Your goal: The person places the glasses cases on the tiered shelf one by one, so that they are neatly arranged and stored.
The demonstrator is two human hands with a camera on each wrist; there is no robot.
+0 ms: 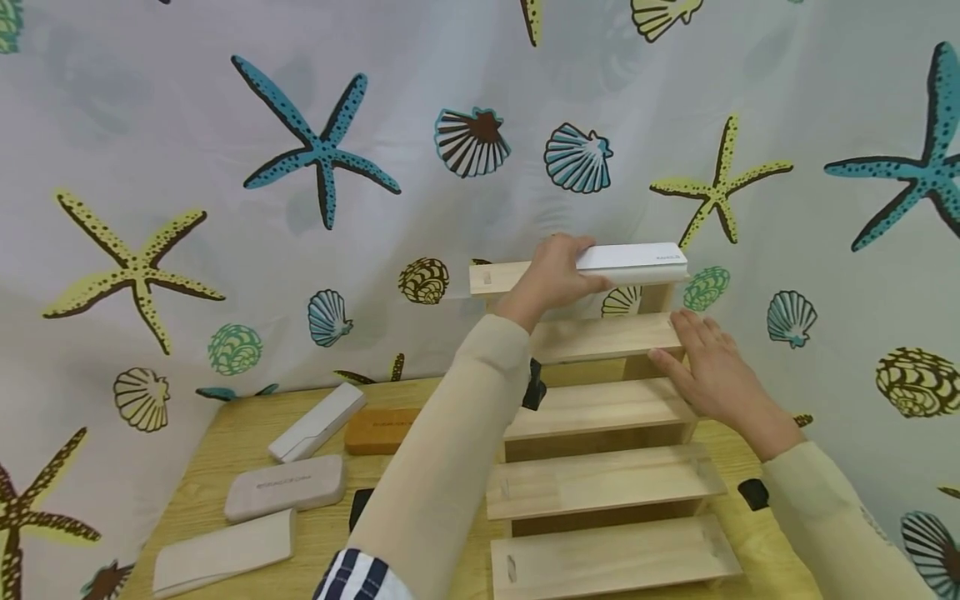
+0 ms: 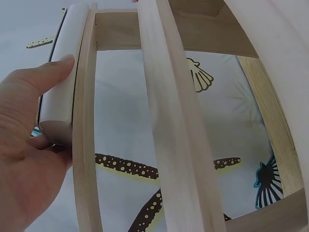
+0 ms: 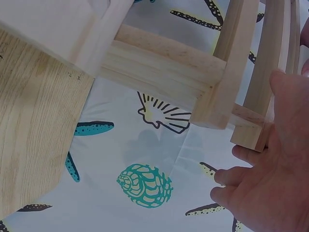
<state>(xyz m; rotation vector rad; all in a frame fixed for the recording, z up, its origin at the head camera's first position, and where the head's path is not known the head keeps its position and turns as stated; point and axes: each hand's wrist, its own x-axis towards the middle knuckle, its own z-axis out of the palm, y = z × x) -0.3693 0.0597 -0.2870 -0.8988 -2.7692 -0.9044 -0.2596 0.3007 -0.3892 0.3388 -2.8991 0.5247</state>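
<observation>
A white oblong case [image 1: 637, 260] with small lettering lies along the right part of the top tier of a stepped wooden rack [image 1: 600, 479]. My left hand [image 1: 558, 271] grips the case by its left end. In the left wrist view, the thumb of the left hand [image 2: 29, 106] presses one face of the white case [image 2: 67, 63] and the fingers go beneath its end. My right hand [image 1: 708, 367] touches the right end of the second tier, fingers fairly straight and thumb at the front edge. In the right wrist view, the right hand [image 3: 275, 169] lies against that tier's end.
Left of the rack, on the wood-grain table [image 1: 217, 467], lie a white case [image 1: 318, 422], a pale beige case [image 1: 285, 487], an off-white case [image 1: 225, 552] and an orange-brown case [image 1: 378, 431]. A dark object [image 1: 360, 506] is partly behind the left sleeve. A patterned curtain [image 1: 420, 75] hangs behind.
</observation>
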